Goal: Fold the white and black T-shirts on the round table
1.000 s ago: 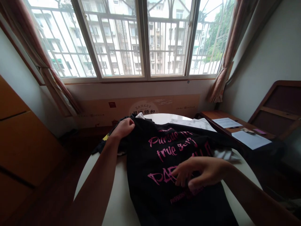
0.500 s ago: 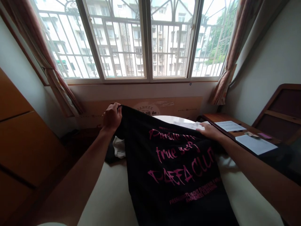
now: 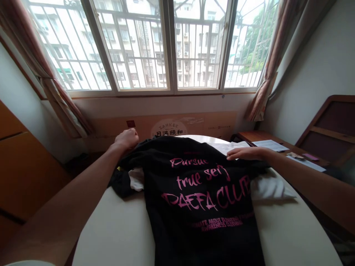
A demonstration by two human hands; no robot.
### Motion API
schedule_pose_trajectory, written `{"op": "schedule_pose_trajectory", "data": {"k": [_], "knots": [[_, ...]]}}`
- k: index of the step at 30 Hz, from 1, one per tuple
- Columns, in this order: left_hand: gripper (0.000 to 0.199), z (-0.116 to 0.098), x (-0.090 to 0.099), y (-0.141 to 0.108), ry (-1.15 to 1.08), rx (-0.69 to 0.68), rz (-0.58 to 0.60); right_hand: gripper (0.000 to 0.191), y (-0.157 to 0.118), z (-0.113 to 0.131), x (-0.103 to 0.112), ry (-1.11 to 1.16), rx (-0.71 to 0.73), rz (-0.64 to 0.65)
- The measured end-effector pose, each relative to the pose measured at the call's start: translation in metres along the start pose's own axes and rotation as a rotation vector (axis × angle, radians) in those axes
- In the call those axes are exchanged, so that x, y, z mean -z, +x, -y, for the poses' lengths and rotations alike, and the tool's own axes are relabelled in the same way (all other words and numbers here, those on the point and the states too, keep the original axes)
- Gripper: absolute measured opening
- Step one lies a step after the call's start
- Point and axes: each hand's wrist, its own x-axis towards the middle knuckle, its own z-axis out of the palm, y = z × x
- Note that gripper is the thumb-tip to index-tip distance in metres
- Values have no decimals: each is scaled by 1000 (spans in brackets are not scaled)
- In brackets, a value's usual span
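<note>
A black T-shirt (image 3: 199, 207) with pink lettering lies spread over a white table (image 3: 116, 225), its lower part toward me. My left hand (image 3: 127, 139) is closed at the shirt's far left shoulder, gripping the cloth there. At the far right of the lettering, my right hand (image 3: 245, 153) pinches the shirt's upper part, fingers pointing left. White cloth (image 3: 273, 190) shows from under the shirt on the right. Another white piece (image 3: 137, 178) and a dark bunched cloth (image 3: 122, 181) stick out at the left.
Behind the table stands a flat cardboard panel (image 3: 111, 127) below the barred window (image 3: 144, 51). To the right is a wooden desk (image 3: 251, 137) with paper sheets (image 3: 270, 145) and a chair-like frame (image 3: 330, 122). A wooden cabinet (image 3: 27, 166) stands left.
Both hands have come down, lowering the shirt from a raised, slanted hold onto the table and the cloths. The lettering lies flatter, and more white cloth shows at the right.
</note>
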Motion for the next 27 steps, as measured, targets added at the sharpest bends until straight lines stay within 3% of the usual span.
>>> {"op": "schedule_pose_trajectory", "data": {"k": [1,3,6,10,13,19,21,23,27], "knots": [[19,-6,-5,3,22,-20,20,37,1,2,0,54,-15,53],[31,-19,-17,6,-29,-55,107,47,10,4,-3,58,-85,-12],[37,-34,-35,4,-120,-59,293,34,31,7,-13,-126,-140,-199],[30,-34,-45,1,-188,-39,467,12,49,7,-27,-277,-72,-213],[31,-31,-42,9,-207,-81,358,5,54,2,-20,-302,-84,-301],[46,-59,-40,26,31,-126,-167,33,75,-13,27,-315,-306,-590],[55,-75,-45,24,139,-20,-165,44,84,-13,32,-287,-354,-623],[61,-91,-52,18,238,53,-60,55,92,-8,25,-268,-333,-606],[49,-109,-70,-3,353,-138,120,54,99,5,-6,-262,-197,-457]]}}
